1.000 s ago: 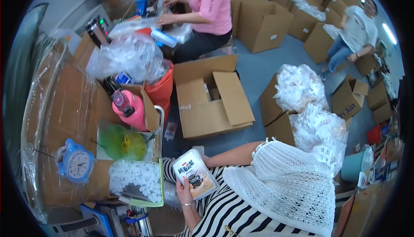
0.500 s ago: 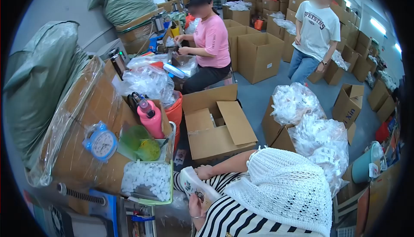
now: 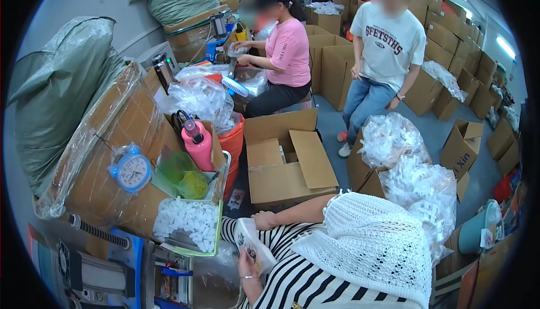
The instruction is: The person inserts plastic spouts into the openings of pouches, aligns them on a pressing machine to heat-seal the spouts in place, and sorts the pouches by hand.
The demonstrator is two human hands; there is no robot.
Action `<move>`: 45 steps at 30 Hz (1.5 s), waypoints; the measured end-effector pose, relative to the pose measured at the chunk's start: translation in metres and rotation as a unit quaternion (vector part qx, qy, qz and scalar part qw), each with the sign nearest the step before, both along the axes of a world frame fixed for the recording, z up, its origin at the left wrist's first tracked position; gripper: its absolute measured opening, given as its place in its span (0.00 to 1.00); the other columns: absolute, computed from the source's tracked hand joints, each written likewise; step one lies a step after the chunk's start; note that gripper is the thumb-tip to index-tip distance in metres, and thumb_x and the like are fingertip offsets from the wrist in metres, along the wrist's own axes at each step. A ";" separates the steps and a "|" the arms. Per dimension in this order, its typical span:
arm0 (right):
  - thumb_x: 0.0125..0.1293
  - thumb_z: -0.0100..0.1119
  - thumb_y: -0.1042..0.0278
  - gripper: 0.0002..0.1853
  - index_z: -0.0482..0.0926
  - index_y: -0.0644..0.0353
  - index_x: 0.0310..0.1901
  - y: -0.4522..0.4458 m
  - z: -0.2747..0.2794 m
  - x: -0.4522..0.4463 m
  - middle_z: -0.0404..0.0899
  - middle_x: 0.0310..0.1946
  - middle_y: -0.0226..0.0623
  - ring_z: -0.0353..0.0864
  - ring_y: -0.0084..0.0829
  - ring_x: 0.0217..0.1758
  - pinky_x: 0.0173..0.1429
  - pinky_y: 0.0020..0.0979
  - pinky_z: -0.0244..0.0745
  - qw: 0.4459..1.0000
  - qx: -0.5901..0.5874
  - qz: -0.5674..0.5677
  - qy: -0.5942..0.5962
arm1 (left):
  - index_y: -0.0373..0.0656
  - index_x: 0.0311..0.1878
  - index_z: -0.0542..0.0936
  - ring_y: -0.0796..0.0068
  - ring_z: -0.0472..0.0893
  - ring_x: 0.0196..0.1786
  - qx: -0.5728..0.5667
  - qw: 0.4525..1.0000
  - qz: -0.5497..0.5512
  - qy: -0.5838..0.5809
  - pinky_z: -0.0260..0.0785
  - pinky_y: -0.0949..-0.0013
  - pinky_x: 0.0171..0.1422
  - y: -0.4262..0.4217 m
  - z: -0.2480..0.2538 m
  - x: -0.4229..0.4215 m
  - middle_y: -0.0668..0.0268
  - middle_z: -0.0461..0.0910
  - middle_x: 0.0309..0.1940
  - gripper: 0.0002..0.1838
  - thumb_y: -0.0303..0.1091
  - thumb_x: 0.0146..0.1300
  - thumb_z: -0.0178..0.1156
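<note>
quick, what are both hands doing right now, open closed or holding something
Left hand: closed, holding the white printed pack.
Right hand: at the pack's far edge; fingers partly hidden, grip cannot be told.

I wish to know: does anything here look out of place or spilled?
A small printed packet seems to lie alone on the floor near the orange bag, as if dropped. The clear plastic bags bulge above their cartons at right, but I see no spill.
</note>
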State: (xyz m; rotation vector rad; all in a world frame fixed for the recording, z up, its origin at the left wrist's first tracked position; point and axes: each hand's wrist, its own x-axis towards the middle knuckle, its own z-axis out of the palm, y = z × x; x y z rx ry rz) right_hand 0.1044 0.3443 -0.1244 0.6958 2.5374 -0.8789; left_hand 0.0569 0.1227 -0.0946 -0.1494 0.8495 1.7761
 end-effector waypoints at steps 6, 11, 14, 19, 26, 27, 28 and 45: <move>0.66 0.47 0.46 0.27 0.76 0.64 0.51 -0.004 0.027 0.012 0.78 0.50 0.51 0.75 0.50 0.57 0.58 0.48 0.70 0.984 0.069 -0.122 0.114 | 0.40 0.61 0.71 0.67 0.76 0.57 -0.040 0.997 0.034 0.060 0.67 0.64 0.63 -0.007 0.003 0.008 0.62 0.77 0.56 0.24 0.47 0.69 0.54; 0.65 0.52 0.59 0.17 0.78 0.63 0.47 0.019 0.020 0.033 0.80 0.45 0.53 0.78 0.51 0.51 0.56 0.45 0.72 0.921 -0.002 -0.283 0.267 | 0.39 0.63 0.69 0.65 0.75 0.58 -0.046 0.998 0.019 0.039 0.66 0.63 0.64 -0.023 -0.022 -0.004 0.61 0.76 0.57 0.27 0.48 0.69 0.55; 0.64 0.50 0.64 0.15 0.78 0.62 0.47 0.063 -0.015 0.051 0.80 0.45 0.53 0.78 0.51 0.51 0.56 0.45 0.72 0.928 0.035 -0.300 0.216 | 0.38 0.63 0.70 0.65 0.75 0.58 -0.087 0.995 -0.006 0.039 0.66 0.62 0.64 -0.035 -0.025 -0.002 0.60 0.75 0.58 0.27 0.47 0.69 0.55; 0.55 0.53 0.65 0.15 0.83 0.60 0.41 0.121 -0.035 0.120 0.82 0.40 0.52 0.82 0.50 0.44 0.50 0.45 0.75 0.963 0.080 -0.255 0.030 | 0.37 0.63 0.69 0.65 0.75 0.58 -0.038 0.998 -0.050 0.018 0.67 0.62 0.63 -0.006 -0.021 -0.005 0.60 0.75 0.58 0.27 0.47 0.69 0.54; 0.52 0.57 0.69 0.07 0.81 0.63 0.27 0.316 0.051 0.167 0.82 0.29 0.50 0.83 0.46 0.32 0.34 0.45 0.78 0.864 0.390 -0.284 0.144 | 0.37 0.64 0.69 0.63 0.77 0.57 -0.025 0.993 -0.112 0.020 0.68 0.62 0.63 0.013 -0.026 -0.004 0.59 0.76 0.57 0.27 0.47 0.70 0.53; 0.53 0.57 0.69 0.07 0.79 0.64 0.30 0.358 0.112 0.157 0.82 0.32 0.52 0.83 0.49 0.34 0.37 0.46 0.79 0.847 0.406 -0.295 0.176 | 0.37 0.64 0.69 0.63 0.77 0.57 -0.025 0.991 -0.131 0.018 0.68 0.62 0.63 0.022 -0.032 -0.001 0.59 0.76 0.57 0.27 0.47 0.70 0.53; 0.54 0.56 0.68 0.10 0.78 0.64 0.35 0.361 0.188 0.145 0.81 0.34 0.53 0.83 0.51 0.37 0.42 0.48 0.78 0.759 0.489 -0.347 0.255 | 0.37 0.64 0.69 0.64 0.77 0.57 -0.022 0.988 -0.155 -0.003 0.68 0.62 0.63 0.028 -0.042 0.001 0.59 0.76 0.58 0.27 0.47 0.70 0.53; 0.60 0.51 0.65 0.14 0.80 0.63 0.43 0.082 0.050 0.081 0.80 0.41 0.56 0.79 0.54 0.46 0.50 0.48 0.74 0.982 0.078 -0.100 0.139 | 0.37 0.58 0.74 0.64 0.82 0.49 -0.036 0.986 -0.154 -0.047 0.74 0.62 0.56 0.027 -0.067 -0.003 0.59 0.81 0.50 0.23 0.46 0.70 0.54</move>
